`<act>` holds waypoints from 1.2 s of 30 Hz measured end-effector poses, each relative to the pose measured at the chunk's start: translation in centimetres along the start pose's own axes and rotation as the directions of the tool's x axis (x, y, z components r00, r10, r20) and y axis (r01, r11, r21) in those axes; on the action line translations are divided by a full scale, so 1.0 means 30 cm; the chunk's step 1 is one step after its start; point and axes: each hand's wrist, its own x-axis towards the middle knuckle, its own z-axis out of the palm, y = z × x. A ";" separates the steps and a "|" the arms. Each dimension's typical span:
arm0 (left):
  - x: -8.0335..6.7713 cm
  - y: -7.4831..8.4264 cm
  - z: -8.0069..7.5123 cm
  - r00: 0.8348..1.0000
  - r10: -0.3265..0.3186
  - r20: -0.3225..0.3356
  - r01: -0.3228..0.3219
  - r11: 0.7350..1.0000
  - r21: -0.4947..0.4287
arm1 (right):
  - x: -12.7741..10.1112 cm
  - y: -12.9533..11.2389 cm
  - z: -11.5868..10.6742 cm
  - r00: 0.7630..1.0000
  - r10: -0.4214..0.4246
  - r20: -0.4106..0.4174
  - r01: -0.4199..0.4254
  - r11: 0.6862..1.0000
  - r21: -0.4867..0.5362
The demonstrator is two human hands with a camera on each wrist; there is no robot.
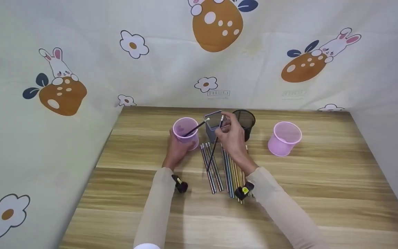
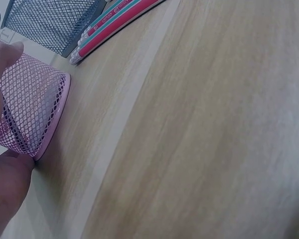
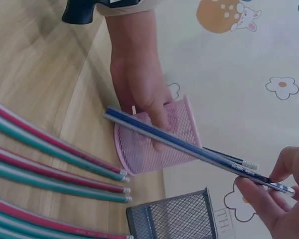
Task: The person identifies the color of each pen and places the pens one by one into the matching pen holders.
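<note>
My left hand [image 1: 177, 152] grips a pink mesh pencil cup [image 1: 192, 142] around its side, with the cup upright on the table. One dark pencil [image 1: 196, 128] leans inside it, eraser end sticking out over the rim. My right hand [image 1: 233, 138] pinches a blue-and-silver striped pencil [image 3: 189, 149] near its eraser end. That pencil slants downward, its other end above the loose pencils and outside the cup. In the right wrist view it crosses in front of the pink cup. Several striped pencils [image 1: 214, 180] lie on the table between the two forearms.
Behind the pencils stand a grey square mesh cup [image 1: 210, 134] and a black round mesh cup [image 1: 249, 126], partly covered by my right hand. A second pink mesh cup [image 1: 281, 148] stands to the right. Printed cloth [image 1: 171, 69] surrounds the wooden table [image 1: 323, 193].
</note>
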 end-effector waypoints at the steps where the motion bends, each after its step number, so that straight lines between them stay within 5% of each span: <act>1: 0.001 -0.001 0.000 1.000 0.002 0.000 -0.002 1.000 -0.002 | 0.002 -0.006 0.002 1.000 0.000 -0.007 0.001 1.000 0.017; 8: 0.007 -0.002 0.003 1.000 -0.002 -0.004 0.002 1.000 -0.005 | 0.022 -0.038 0.019 0.998 -0.025 -0.065 0.036 0.982 0.186; 16: 0.005 -0.012 0.004 1.000 0.023 -0.016 -0.024 1.000 -0.020 | 0.048 -0.052 0.044 0.990 -0.005 -0.140 0.062 0.913 0.404; 23: 0.004 -0.008 0.000 0.999 0.024 -0.031 -0.022 0.998 0.058 | 0.069 -0.064 0.069 0.975 0.002 -0.222 0.105 0.875 0.472; 29: 0.004 -0.002 0.000 1.000 0.002 -0.023 -0.001 1.000 0.029 | 0.080 -0.057 0.087 0.965 0.011 -0.264 0.112 0.889 0.445; 36: 0.004 0.000 0.000 1.000 -0.020 -0.017 0.021 0.999 0.035 | 0.081 -0.058 0.088 0.961 0.036 -0.275 0.121 0.838 0.531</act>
